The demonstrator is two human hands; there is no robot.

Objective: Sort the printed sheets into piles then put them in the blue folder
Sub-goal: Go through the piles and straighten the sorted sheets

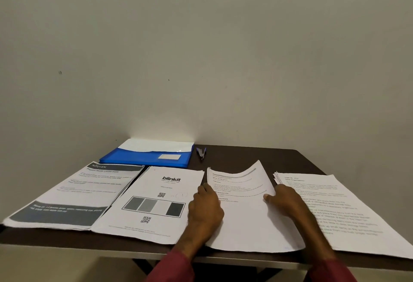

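Several piles of printed sheets lie side by side on a dark table (257, 154). From left: a pile headed KITCHEN (73, 194), a pile headed blinkit (154, 203), a text pile (243, 214) whose top sheet curls up at the far edge, and a dense text pile (339, 210) at the right. My left hand (205, 208) grips the left edge of the curled pile. My right hand (283, 201) grips its right edge, thumb on top. The blue folder (143, 158) lies at the back against the wall, with a white sheet (156, 145) sticking out of it.
A small blue and metal tool, perhaps a staple remover (201, 152), lies right of the folder. A plain wall (201, 58) rises directly behind the table. The table's front edge (67, 250) runs just under the piles.
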